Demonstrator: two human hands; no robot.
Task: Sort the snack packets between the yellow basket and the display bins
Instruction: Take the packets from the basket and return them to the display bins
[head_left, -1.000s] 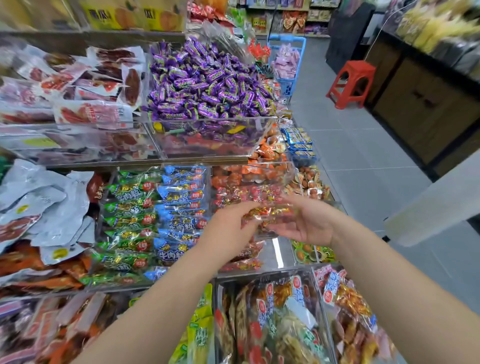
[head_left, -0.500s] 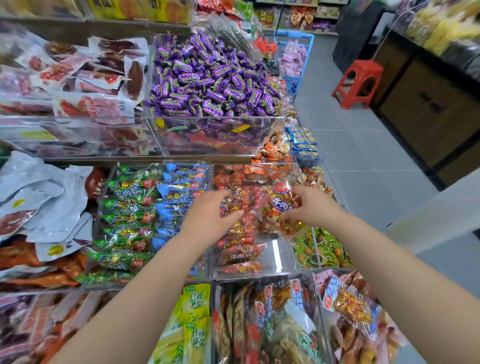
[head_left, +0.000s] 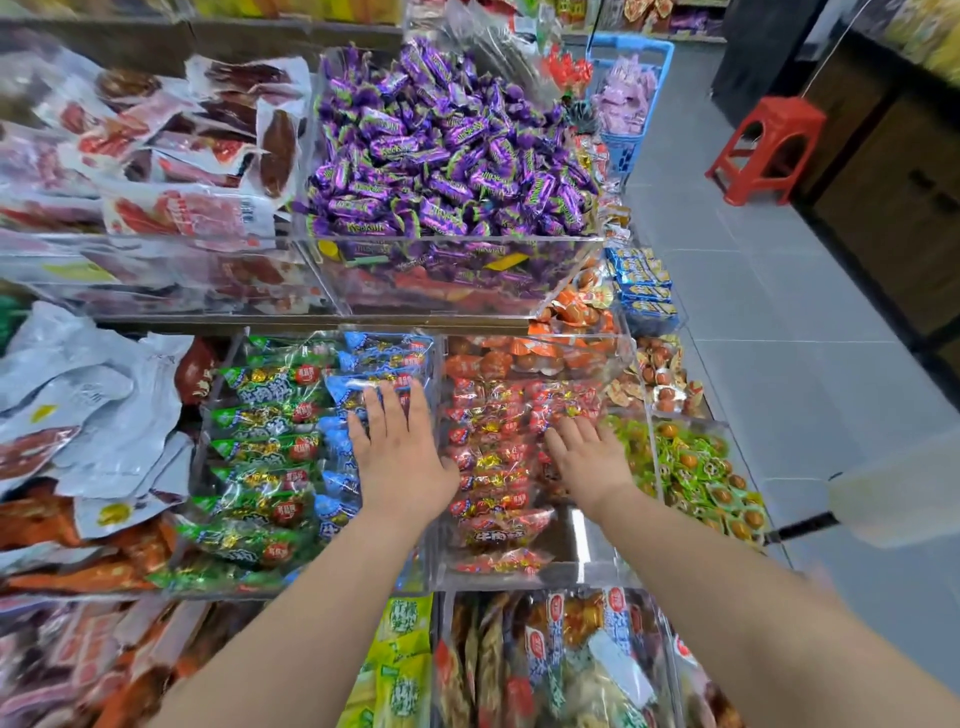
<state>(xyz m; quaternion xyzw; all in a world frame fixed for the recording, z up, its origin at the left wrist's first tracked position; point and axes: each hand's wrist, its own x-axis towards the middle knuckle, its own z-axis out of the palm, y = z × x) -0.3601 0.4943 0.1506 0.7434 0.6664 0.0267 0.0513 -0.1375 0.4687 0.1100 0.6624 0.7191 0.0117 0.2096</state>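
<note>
Red crinkly packets (head_left: 491, 457) are lying heaped in the clear bin (head_left: 540, 574), looking light, soft and slick enough to be sliding over one another, so pinching each by a sealed end, or scooping several at once, is probably suiting them best. Left grip (head_left: 400, 462) is resting flat with fingers spread on the blue packets (head_left: 384, 358) next door, while right grip (head_left: 592, 462) is lying flat on the red heap's right side. Both are holding nothing, and no yellow basket is showing.

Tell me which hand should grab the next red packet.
Probably the right hand: it lies open right over the red packets. The left hand rests on the blue packets in the neighbouring bin.
</note>
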